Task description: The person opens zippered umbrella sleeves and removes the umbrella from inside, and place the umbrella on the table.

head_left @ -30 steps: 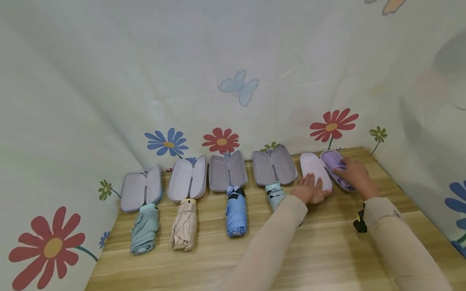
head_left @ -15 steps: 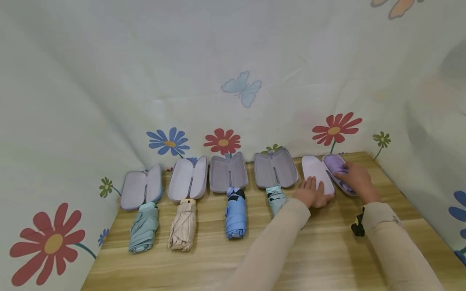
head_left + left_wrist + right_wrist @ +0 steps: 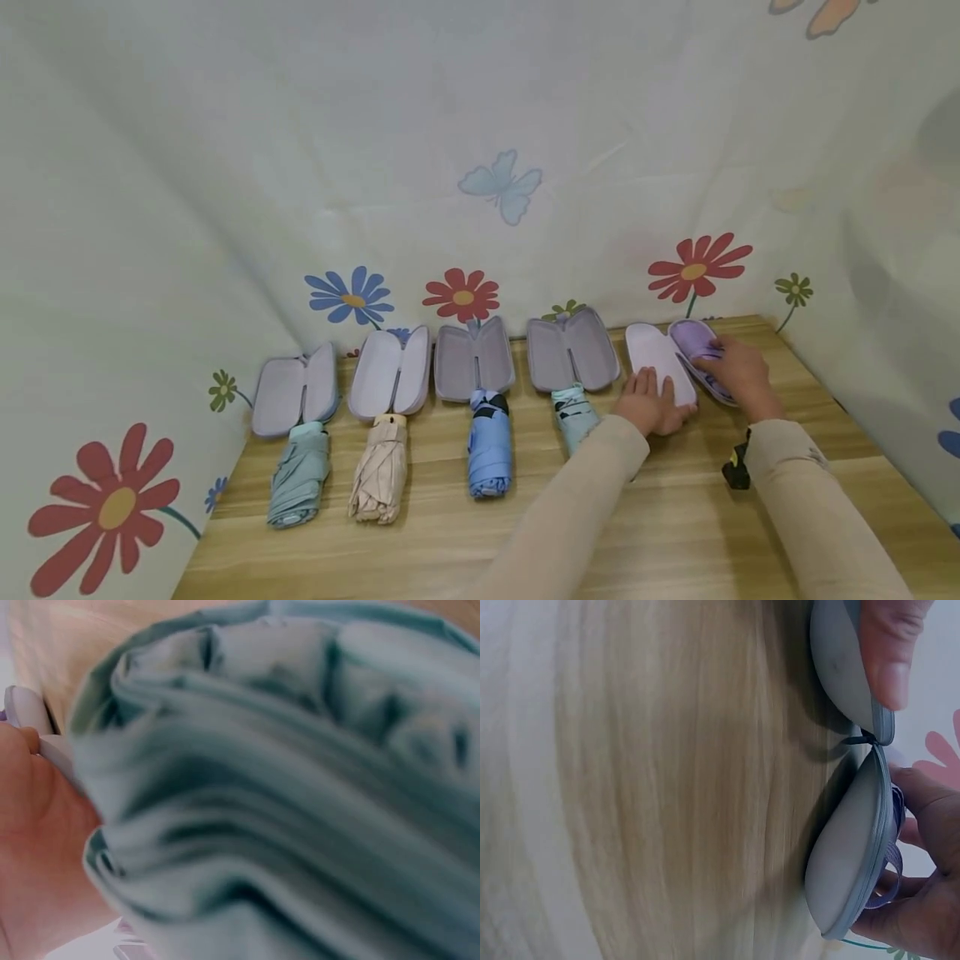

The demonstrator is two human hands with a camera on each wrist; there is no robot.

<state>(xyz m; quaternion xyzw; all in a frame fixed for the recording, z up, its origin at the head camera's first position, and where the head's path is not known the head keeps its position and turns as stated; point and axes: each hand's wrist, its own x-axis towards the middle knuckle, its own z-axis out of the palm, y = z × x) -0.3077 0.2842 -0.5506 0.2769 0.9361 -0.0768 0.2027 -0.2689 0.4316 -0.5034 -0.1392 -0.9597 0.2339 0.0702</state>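
A pale lilac zip case (image 3: 651, 343) lies spread apart at the right end of a row. My left hand (image 3: 651, 402) rests on its left half with straight fingers; its thumb (image 3: 889, 664) lies at the rim in the right wrist view. A folded purple umbrella (image 3: 692, 337) sits in the right half. Over it, my right hand (image 3: 741, 379) holds the umbrella with bent fingers, and a purple strap (image 3: 891, 870) shows beside them. A folded pale green umbrella (image 3: 262, 795) fills the left wrist view, close to the left hand (image 3: 45, 847).
More spread-apart cases (image 3: 474, 367) stand in a row to the left. Folded umbrellas, among them a blue one (image 3: 489, 450), a beige one (image 3: 378, 471) and a green one (image 3: 298, 475), lie before them. A black and yellow object (image 3: 737, 468) is by the right sleeve.
The head view shifts slightly. Both hands stay at the lilac case, with the left on its left half and the right at the purple umbrella.
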